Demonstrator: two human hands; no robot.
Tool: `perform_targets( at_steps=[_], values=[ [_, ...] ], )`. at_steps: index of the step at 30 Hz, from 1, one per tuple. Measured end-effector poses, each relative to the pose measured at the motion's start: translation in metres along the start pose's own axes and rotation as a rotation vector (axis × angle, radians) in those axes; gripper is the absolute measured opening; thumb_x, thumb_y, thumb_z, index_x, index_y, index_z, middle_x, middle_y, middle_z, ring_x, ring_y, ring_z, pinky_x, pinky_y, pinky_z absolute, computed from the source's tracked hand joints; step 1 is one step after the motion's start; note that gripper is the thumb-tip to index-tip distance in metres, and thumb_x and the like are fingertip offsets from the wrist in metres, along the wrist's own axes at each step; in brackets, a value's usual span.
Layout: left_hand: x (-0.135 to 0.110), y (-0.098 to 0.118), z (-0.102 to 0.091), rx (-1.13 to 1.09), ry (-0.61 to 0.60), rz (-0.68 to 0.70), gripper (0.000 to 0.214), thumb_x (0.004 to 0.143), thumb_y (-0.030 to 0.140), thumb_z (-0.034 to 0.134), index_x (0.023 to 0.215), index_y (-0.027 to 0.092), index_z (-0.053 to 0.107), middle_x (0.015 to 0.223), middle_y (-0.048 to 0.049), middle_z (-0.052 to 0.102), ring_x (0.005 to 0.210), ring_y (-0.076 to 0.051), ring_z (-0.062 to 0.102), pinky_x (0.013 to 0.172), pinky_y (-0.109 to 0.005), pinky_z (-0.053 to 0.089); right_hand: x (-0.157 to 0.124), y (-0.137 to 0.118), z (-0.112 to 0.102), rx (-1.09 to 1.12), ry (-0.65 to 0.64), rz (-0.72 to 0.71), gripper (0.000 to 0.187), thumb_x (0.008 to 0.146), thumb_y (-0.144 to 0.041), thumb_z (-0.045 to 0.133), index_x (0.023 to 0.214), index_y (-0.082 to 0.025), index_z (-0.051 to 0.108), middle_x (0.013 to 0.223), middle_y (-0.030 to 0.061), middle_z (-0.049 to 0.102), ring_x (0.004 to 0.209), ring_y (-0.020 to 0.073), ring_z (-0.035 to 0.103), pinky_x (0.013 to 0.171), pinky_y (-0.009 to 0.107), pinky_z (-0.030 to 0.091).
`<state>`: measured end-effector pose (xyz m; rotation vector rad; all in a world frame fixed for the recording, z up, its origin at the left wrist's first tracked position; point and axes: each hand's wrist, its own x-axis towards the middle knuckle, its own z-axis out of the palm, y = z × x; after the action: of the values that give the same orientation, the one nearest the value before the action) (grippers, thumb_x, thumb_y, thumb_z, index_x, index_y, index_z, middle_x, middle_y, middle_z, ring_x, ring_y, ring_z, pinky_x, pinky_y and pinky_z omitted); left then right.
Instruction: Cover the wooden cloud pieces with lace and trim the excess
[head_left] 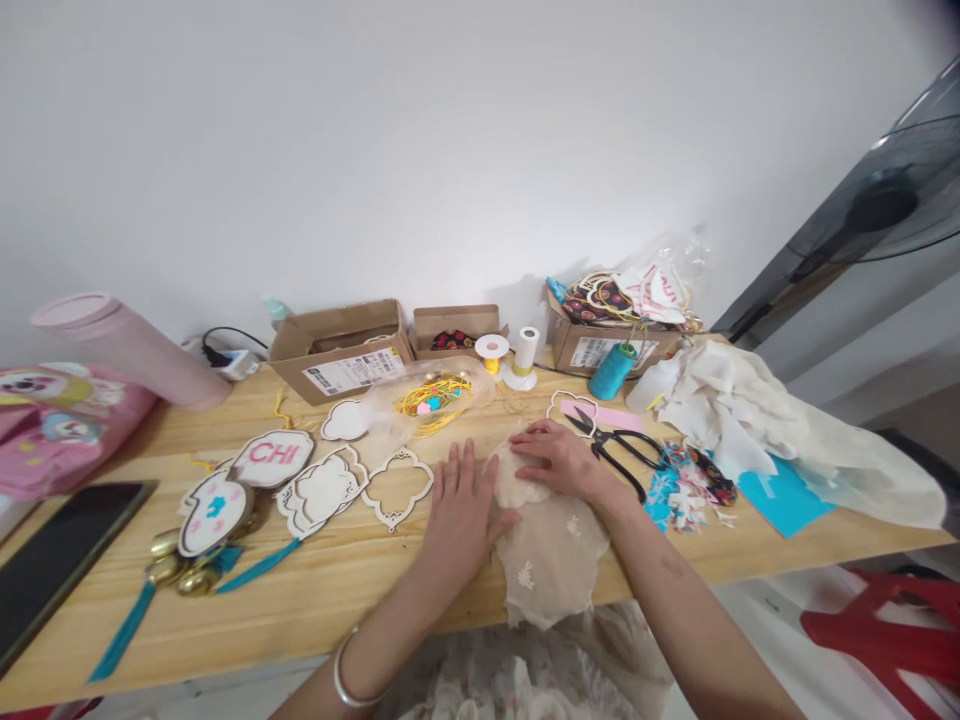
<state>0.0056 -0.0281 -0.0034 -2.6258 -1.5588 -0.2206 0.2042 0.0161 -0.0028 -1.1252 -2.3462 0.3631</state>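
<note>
Fingers [466, 478] spread flat on both hands, no pinching at all! The left hand [457, 520] is pressing beside a sheer beige embroidered fabric piece [551, 555], right at its left edge, while the right hand [559, 460] lies on a cream scalloped fabric layer [514, 480] resting on top of that sheer piece. All of it sits mid-way along the pale pine tabletop [315, 610]. Just right of the right hand, black-handled steel scissors [619, 447] lie on the wood! Left of the left hand, a scalloped pale wooden frame [397, 490] lies flat, and far right stands a teal thread spool [611, 372].
</note>
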Motion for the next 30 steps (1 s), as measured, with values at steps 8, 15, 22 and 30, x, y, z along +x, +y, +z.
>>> perform_targets(
  at_steps=[8,15,22,30],
  values=[
    [0.004,0.002,-0.001,-0.008,0.007,-0.034,0.061,0.076,0.053,0.045,0.123,0.015,0.046,0.136,-0.0224,0.032,0.126,-0.037,0.023,0.097,-0.055,0.023,-0.001,0.003,0.002,-0.028,0.011,-0.012,0.032,0.074,-0.036,0.06,0.101,-0.018,0.064,0.108,0.0075,0.063,0.099,0.0214,0.05,0.084,0.037,0.044],
    [0.005,-0.005,-0.003,-0.096,-0.021,-0.025,0.054,0.077,0.048,0.047,0.12,0.016,0.048,0.135,-0.0214,0.033,0.126,-0.037,0.024,0.096,-0.051,0.026,-0.001,0.009,0.0,-0.073,0.125,0.063,0.032,0.073,-0.031,0.061,0.101,-0.015,0.062,0.1,0.0094,0.065,0.092,0.0202,0.055,0.083,0.036,0.043],
    [0.034,-0.026,-0.021,-0.263,-0.073,-0.023,0.03,0.08,0.031,0.046,0.105,0.017,0.056,0.129,-0.0148,0.041,0.12,-0.029,0.036,0.094,-0.045,0.031,-0.002,0.009,-0.006,-0.131,0.309,0.227,0.021,0.081,-0.026,0.049,0.095,-0.017,0.063,0.089,0.0084,0.067,0.083,0.0204,0.057,0.076,0.034,0.044],
    [0.052,-0.033,-0.033,-0.358,-0.204,-0.1,0.021,0.077,0.03,0.047,0.076,0.014,0.061,0.079,-0.0093,0.061,0.077,-0.022,0.056,0.068,-0.032,0.04,-0.007,-0.008,-0.018,-0.203,0.35,0.413,0.019,0.082,-0.029,0.047,0.077,-0.02,0.063,0.069,0.0037,0.064,0.068,0.0165,0.056,0.063,0.028,0.041]
  ],
)
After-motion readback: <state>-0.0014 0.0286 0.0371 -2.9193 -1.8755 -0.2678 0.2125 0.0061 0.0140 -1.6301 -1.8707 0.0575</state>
